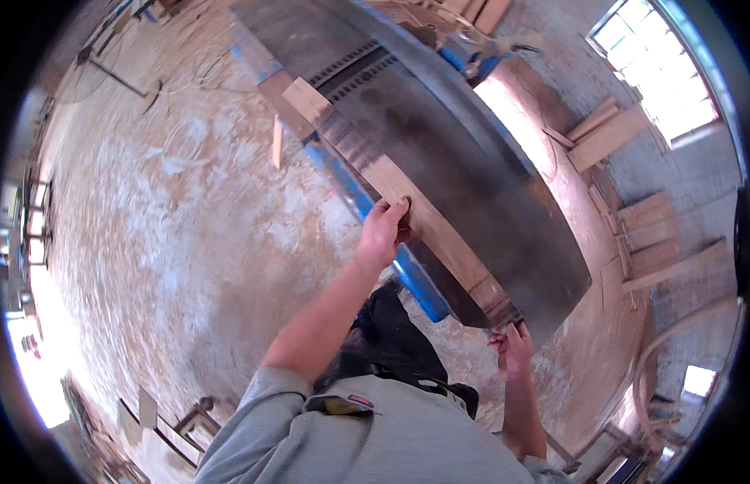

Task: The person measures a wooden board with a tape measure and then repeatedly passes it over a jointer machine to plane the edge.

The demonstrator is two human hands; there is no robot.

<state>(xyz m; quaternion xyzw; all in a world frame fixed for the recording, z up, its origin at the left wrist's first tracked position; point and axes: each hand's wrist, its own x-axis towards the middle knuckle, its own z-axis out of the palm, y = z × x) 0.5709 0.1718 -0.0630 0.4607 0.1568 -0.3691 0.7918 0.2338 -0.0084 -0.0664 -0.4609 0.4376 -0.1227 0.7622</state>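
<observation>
A long narrow wooden board [439, 230] lies along the near edge of a grey metal machine table [472, 185]. My left hand [384, 230] grips the board's left edge about midway along its length. My right hand [510, 345] holds the board's near end at the corner of the table. The far end of the board [306, 98] sticks out past the slotted part of the table.
The machine has a blue frame [419, 282] under the table. Sawdust covers the concrete floor [189, 226], with a short wood offcut [277, 141] lying on it. Planks [605, 137] lean against the right wall under a bright window [661, 64]. Curved wooden pieces [657, 355] stand at lower right.
</observation>
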